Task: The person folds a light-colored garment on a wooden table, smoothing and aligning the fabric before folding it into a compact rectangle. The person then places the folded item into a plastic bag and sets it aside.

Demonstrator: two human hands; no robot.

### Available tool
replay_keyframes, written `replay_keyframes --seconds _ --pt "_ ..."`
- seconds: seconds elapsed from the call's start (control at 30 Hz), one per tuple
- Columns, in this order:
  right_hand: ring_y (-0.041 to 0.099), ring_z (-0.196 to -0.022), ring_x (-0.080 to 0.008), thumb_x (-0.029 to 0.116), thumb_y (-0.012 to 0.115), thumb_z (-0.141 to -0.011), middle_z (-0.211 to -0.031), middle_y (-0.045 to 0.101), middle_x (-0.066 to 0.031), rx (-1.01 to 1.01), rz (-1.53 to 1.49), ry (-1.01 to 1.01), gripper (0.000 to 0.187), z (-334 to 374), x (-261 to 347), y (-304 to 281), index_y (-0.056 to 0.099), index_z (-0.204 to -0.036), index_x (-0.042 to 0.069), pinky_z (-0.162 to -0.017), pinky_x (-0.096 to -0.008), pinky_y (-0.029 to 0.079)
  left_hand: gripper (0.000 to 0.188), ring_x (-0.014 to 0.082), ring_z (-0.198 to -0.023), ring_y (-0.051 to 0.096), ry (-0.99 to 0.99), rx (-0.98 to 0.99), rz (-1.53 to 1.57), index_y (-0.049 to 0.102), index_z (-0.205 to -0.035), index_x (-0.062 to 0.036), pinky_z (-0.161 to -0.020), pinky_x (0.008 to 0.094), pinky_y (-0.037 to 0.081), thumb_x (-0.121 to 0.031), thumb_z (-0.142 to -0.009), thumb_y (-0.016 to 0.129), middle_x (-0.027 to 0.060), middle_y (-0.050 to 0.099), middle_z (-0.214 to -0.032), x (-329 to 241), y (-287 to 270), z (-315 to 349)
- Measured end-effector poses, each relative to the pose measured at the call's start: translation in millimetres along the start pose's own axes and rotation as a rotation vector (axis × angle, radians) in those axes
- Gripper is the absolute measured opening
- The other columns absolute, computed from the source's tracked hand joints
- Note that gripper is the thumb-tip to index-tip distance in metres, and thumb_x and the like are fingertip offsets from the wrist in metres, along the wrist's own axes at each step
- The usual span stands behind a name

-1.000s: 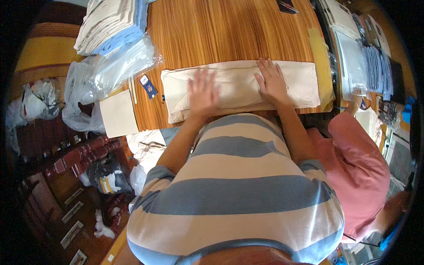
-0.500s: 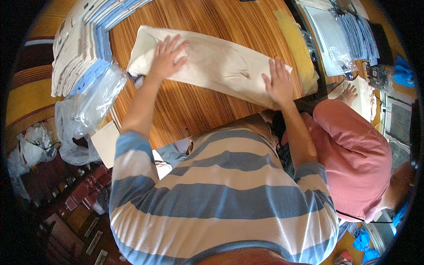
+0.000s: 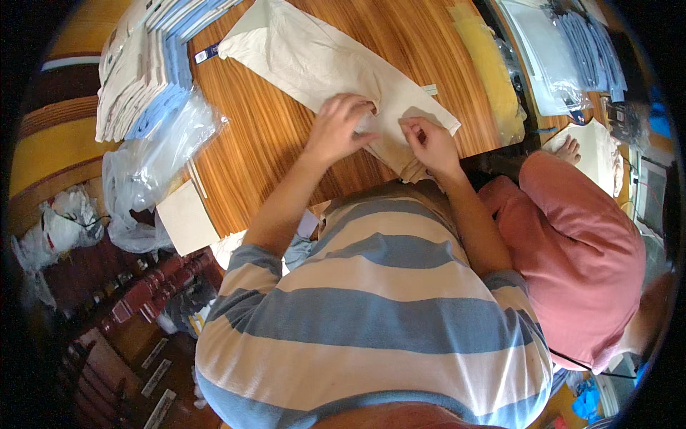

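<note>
A long folded cream garment (image 3: 314,53) lies slantwise on the wooden table, its near right end by the table's front edge. A dark hang tag (image 3: 208,53) sticks out at its far left end. My left hand (image 3: 337,132) rests over the garment's near side, fingers bent and thumb apart. Close to its right end is my right hand (image 3: 434,149), thumb and fingers drawn together in a pinch; what lies between them, if anything, cannot be made out. A small pale label (image 3: 429,89) shows at the garment's far edge.
Stacked cream and blue folded garments (image 3: 136,79) stand at the left, with clear plastic bags (image 3: 161,154) beside them. Yellow packaging (image 3: 489,64) lies along the table's right side. A co-worker in a pink top (image 3: 572,250) sits close at my right, one hand on cream cloth.
The garment has turned, its left end now farther away and its tag exposed. My hands have gone from lying flat and wide apart to close together near its right end.
</note>
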State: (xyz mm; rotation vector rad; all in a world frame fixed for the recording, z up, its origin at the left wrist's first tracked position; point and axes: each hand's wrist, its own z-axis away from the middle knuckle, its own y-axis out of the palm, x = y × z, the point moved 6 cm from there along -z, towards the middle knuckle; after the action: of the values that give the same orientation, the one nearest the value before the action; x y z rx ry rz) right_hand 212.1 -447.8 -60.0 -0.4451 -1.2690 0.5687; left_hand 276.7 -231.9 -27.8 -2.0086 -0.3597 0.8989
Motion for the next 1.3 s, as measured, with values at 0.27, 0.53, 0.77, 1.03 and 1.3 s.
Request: replay_keyframes --seconds 0.27,0.53,0.77,1.03,1.3 --pt "0.066 -0.074 -0.0116 0.018 0.059 -0.106 -0.109 0.077 -0.0045 0.208 -0.682 0.181 0.030 -31.2 0.9 44.4 0.066 -0.130 0.002 -0.066 -0.0274 0.054 0.022 0.0263 -0.094 0.068 -0.245 -0.388 0.074 0.070 -0.104 -0.0039 -0.080 0.0373 0.055 -0.010 -0.085 0.081 0.0061 0.069 -0.101 -2.3 4.3 10.4" --pt "0.068 -0.100 -0.0151 0.011 0.063 -0.104 -0.123 0.072 -0.0074 0.048 -0.594 -0.293 0.031 -51.4 47.9 58.6 0.069 -0.133 0.005 -0.080 -0.0275 0.055 0.019 0.0140 -0.095 0.070 -0.638 -0.521 0.990 0.058 -0.113 0.0003 -0.083 0.0277 0.059 -0.007 -0.101 0.070 0.0062 0.068 -0.103 13.8 43.3 63.0" --pt "0.070 -0.103 -0.0339 0.005 0.069 -0.091 -0.122 0.072 -0.0134 -0.073 -0.146 -0.773 0.026 -45.7 86.7 57.9 0.077 -0.116 0.008 -0.096 -0.0422 0.054 0.025 0.0272 -0.089 0.075 -0.920 -0.461 1.310 0.059 -0.113 0.0021 -0.077 0.0379 0.066 -0.022 -0.108 0.060 0.0177 0.072 -0.106 31.3 33.1 64.0" --pt "0.071 -0.097 -0.0306 0.009 0.069 -0.091 -0.113 0.074 -0.0137 -0.159 -0.164 -0.590 0.026 -46.9 86.3 51.1 0.074 -0.117 0.005 -0.084 -0.0399 0.058 0.034 0.0237 -0.086 0.076 -0.787 -0.285 0.690 0.065 -0.115 -0.0012 -0.072 0.0345 0.062 -0.033 -0.107 0.059 0.0134 0.072 -0.102 25.0 3.7 57.0" --pt "0.072 -0.083 -0.0183 0.026 0.075 -0.095 -0.105 0.076 -0.0110 -0.134 -0.594 0.151 0.045 -51.9 18.1 17.4 0.064 -0.132 0.003 -0.074 -0.0319 0.058 0.031 0.0328 -0.105 0.069 -0.048 0.160 -0.191 0.070 -0.113 -0.0100 -0.083 0.0433 0.062 -0.031 -0.090 0.074 0.0094 0.064 -0.130 -56.0 -1.2 5.5"
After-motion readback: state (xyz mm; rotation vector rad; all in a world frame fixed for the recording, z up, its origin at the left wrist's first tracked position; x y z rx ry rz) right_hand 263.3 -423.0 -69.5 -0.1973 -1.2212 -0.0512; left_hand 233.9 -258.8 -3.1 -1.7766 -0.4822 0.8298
